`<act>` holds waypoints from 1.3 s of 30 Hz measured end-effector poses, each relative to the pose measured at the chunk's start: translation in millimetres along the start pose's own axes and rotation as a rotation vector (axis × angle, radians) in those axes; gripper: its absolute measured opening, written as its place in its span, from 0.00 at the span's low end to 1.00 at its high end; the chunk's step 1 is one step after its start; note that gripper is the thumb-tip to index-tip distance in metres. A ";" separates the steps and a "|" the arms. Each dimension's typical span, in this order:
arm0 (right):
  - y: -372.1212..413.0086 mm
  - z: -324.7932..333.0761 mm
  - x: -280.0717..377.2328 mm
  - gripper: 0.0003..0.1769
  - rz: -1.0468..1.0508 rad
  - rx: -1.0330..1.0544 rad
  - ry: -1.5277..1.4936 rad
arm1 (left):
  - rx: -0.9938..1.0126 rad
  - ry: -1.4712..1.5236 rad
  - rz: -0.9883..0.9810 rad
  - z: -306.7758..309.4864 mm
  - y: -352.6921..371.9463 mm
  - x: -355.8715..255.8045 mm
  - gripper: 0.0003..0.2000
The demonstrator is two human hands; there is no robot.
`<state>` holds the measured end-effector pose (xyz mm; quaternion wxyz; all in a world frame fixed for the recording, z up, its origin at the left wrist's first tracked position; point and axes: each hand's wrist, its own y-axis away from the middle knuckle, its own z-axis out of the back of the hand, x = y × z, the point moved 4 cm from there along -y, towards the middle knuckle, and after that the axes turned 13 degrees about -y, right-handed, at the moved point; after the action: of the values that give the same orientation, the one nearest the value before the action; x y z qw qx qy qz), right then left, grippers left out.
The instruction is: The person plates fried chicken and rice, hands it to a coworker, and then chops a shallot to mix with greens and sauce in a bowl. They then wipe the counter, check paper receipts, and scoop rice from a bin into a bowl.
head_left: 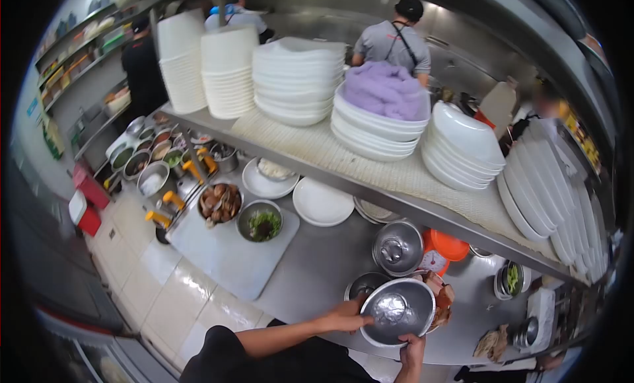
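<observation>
A shiny metal bowl (398, 311) is tilted toward me over the counter's front edge, and nothing but reflections shows inside it. My left hand (349, 315) grips its left rim, the fingers partly hidden behind it. At the lower right rim, my right hand (413, 350) is closed on the same bowl. Just behind its left side, a darker metal bowl (360, 285) is partly covered. Above stands a stack of metal bowls (398, 247), beside an orange kitchen scale (434, 261). Reddish-brown food pieces (444, 297) show to the right, partly hidden by the held bowl.
A white cutting board (247, 277) carries a metal bowl of chopped greens (262, 226) and a bowl of brown mushroom-like pieces (219, 203). White plates (323, 202) lie behind. Overhead, a shelf (284, 142) bears stacked white dishes (297, 79) and a purple cloth (383, 92). Several people work beyond.
</observation>
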<state>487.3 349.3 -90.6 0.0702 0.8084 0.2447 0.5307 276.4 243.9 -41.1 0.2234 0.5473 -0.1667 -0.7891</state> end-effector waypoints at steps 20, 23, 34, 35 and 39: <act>158.5 52.6 -89.8 0.14 0.157 -0.785 -0.125 | 0.870 0.208 0.132 -90.4 -27.7 22.5 0.13; 185.2 72.1 -128.9 0.16 0.049 -1.017 -0.132 | 0.914 0.092 0.227 -115.3 -26.4 21.6 0.13; 269.5 121.0 -187.8 0.17 0.086 -1.278 -0.308 | 1.127 -0.043 0.215 -231.9 -0.2 4.5 0.12; 275.6 127.7 -186.1 0.17 0.093 -1.258 -0.428 | 1.175 -0.036 0.240 -244.4 5.6 2.6 0.12; 290.6 165.3 -186.0 0.16 0.120 -1.238 -0.577 | 1.266 -0.062 0.303 -291.3 14.8 0.5 0.12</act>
<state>669.3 33.2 -205.9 0.5522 0.7407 -0.1773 0.3391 552.1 225.7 -134.6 -0.0382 0.5207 -0.6811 -0.5134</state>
